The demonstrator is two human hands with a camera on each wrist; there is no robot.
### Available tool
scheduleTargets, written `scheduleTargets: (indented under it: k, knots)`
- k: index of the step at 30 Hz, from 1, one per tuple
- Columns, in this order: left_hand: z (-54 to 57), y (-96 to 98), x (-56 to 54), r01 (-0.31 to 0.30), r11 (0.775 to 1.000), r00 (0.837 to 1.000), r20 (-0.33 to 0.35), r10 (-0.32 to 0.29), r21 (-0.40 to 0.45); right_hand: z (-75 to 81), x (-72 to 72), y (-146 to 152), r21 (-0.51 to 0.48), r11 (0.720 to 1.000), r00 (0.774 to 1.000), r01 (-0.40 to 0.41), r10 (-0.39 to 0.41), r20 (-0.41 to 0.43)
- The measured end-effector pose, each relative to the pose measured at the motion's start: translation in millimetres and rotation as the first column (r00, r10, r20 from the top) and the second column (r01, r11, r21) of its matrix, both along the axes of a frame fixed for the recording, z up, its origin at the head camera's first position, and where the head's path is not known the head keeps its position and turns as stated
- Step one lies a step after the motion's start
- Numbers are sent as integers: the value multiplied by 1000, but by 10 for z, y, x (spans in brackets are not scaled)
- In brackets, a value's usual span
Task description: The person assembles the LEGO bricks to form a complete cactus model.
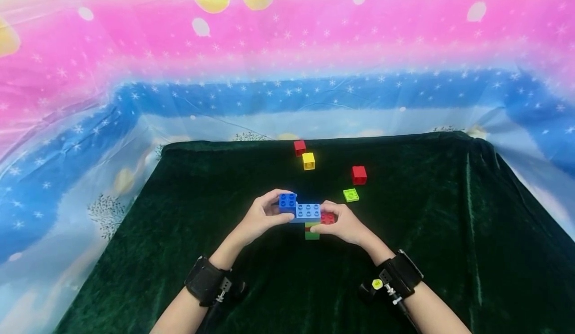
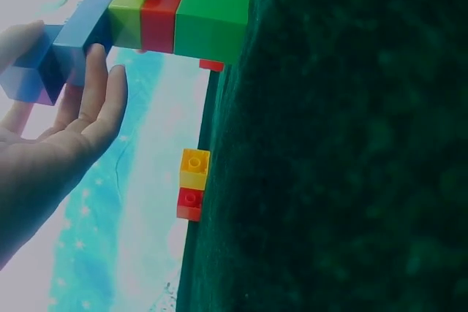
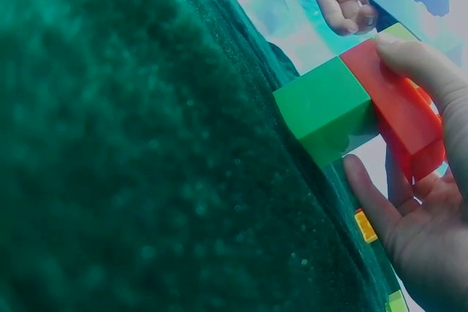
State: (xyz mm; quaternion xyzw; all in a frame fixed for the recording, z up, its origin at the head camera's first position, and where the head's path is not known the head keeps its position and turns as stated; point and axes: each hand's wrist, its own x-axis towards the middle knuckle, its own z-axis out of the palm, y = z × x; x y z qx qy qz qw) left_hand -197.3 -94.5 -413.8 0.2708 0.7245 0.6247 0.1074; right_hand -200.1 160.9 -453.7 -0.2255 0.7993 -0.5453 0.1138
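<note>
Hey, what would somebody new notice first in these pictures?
Probably the blue, lime, red and green stack of rectangular plastic bricks, gripped between the left hand and right hand. Then the pink-and-blue, snowflake-patterned fabric backdrop beyond the dark green velvet cloth.

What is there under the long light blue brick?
Directly under it is a lime brick, then a red brick, then a green brick. The joined faces are covered and cannot be seen.

Makeshift booth, w/ printed drapes (image 1: pixel 314 39) rnd tbl (image 1: pixel 449 224).
</note>
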Motion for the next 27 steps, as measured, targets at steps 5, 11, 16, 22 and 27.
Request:
scheduleTargets:
  k: [5, 11, 16, 22, 27]
  knots:
    - [26, 19, 15, -14, 1000, 1000, -16, 14, -24, 30, 11, 1, -7, 1000, 1000, 2, -2, -18]
    - [25, 45, 50, -20, 1000, 1000, 2, 21, -23, 4, 8, -1, -5, 1000, 1000, 5, -5, -7]
    - [7, 138, 57, 14, 999, 997, 82, -12, -30, -31, 0, 16, 6, 1000, 1000, 17, -17, -22]
    - [-52, 184, 37, 11, 998, 986, 167, -1, -60, -26, 1, 2, 14, 1000, 999, 3, -2, -45]
    - [-76, 190, 16, 34, 998, 985, 168, -25, -49, -16, 5, 5, 9, 1000, 999, 4, -3, -46]
